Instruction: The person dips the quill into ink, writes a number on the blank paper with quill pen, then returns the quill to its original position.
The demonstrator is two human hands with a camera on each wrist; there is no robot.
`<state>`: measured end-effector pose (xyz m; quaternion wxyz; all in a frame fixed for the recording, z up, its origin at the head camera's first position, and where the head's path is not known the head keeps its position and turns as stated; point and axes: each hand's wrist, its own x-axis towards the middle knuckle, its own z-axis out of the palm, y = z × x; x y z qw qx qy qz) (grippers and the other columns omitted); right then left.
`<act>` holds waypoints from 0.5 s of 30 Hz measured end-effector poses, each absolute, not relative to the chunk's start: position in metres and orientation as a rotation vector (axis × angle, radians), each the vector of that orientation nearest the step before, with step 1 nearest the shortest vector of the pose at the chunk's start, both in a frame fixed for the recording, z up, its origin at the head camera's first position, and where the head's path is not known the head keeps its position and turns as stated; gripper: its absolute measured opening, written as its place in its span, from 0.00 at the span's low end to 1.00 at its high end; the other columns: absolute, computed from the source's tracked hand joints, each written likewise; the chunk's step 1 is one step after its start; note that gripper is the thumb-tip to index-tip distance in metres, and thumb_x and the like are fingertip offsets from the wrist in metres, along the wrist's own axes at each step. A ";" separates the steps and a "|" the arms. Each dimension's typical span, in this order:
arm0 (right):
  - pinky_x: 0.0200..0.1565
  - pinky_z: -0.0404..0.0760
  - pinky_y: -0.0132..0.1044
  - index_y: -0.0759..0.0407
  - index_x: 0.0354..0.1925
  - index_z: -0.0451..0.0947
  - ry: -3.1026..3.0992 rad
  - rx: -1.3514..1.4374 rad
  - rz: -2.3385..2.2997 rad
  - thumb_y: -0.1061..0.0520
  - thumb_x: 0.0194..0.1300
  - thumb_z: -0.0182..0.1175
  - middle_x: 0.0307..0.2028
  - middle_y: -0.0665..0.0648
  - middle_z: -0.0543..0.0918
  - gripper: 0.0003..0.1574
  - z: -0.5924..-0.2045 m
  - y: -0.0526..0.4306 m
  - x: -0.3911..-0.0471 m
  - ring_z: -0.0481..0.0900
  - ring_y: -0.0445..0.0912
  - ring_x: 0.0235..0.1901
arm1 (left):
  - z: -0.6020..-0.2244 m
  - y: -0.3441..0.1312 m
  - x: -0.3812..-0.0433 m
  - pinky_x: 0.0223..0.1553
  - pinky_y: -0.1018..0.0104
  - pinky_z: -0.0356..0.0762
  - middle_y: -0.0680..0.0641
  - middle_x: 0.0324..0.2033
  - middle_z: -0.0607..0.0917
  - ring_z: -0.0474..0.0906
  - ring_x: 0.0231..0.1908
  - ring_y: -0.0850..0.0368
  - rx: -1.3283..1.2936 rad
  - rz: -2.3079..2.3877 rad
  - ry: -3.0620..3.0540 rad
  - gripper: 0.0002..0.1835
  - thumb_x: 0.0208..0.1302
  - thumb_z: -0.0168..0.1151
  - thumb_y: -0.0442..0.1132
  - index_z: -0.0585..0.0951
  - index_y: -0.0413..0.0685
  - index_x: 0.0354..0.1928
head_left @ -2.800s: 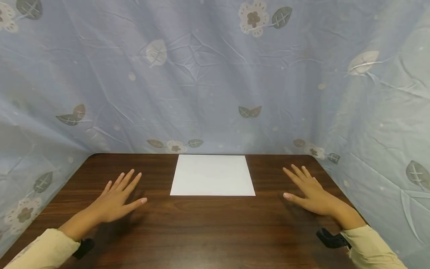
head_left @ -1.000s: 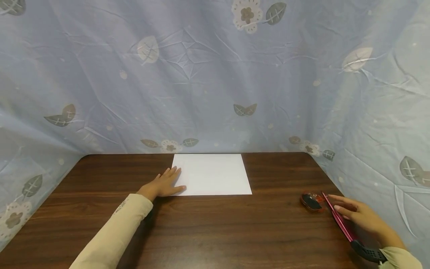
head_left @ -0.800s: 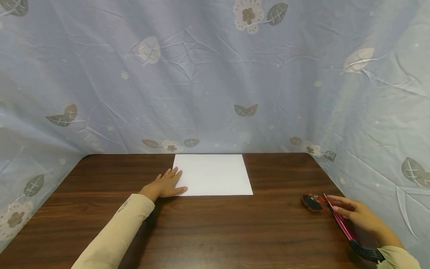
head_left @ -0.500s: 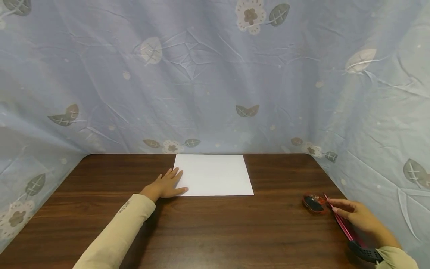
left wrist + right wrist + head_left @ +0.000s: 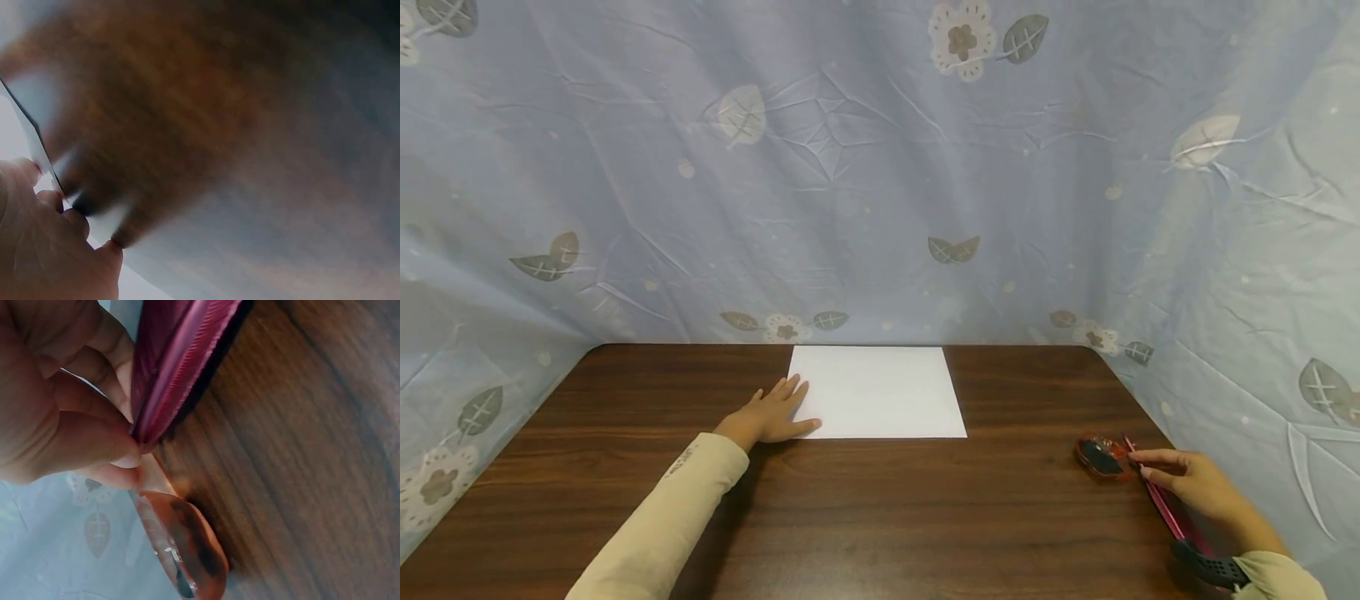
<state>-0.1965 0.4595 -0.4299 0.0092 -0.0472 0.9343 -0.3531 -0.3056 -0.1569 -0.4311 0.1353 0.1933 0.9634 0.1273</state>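
At right, the right hand point(image 5: 1198, 483) pinches a magenta pouch point(image 5: 181, 369) — grasping, apparently; next wants steadiness (left hand point(image 5: 766, 417) spread on paper point(image 5: 880, 392)).

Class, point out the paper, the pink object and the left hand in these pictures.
Paper point(image 5: 882, 392): head view, middle of its bare white face.
Pink object point(image 5: 181, 362): right wrist view, its ridged side.
Left hand point(image 5: 769, 417): head view, back of the hand.
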 end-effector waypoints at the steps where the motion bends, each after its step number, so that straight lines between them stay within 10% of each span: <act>1: 0.36 0.76 0.23 0.74 0.51 0.77 2.924 -0.130 -1.103 0.57 0.66 0.60 0.46 0.60 0.84 0.22 -0.430 0.459 -0.197 0.75 0.26 0.39 | -0.431 -0.157 -0.305 0.67 0.33 0.40 0.35 0.74 0.45 0.40 0.73 0.35 0.559 0.367 2.790 0.45 0.69 0.45 0.63 0.49 0.39 0.75; 10: 0.37 0.77 0.20 0.63 0.56 0.79 2.771 -0.025 -1.574 0.57 0.69 0.58 0.43 0.27 0.79 0.20 -0.428 0.459 -0.198 0.74 0.21 0.41 | -0.430 -0.155 -0.305 0.68 0.34 0.39 0.35 0.74 0.44 0.39 0.73 0.36 0.555 0.363 2.782 0.45 0.69 0.45 0.64 0.48 0.40 0.75; 15: 0.40 0.79 0.22 0.52 0.53 0.83 2.379 -0.177 -2.145 0.65 0.71 0.52 0.44 0.37 0.84 0.19 -0.423 0.458 -0.202 0.81 0.28 0.43 | -0.430 -0.156 -0.305 0.68 0.34 0.39 0.35 0.74 0.44 0.39 0.73 0.36 0.548 0.351 2.786 0.45 0.69 0.45 0.64 0.48 0.40 0.75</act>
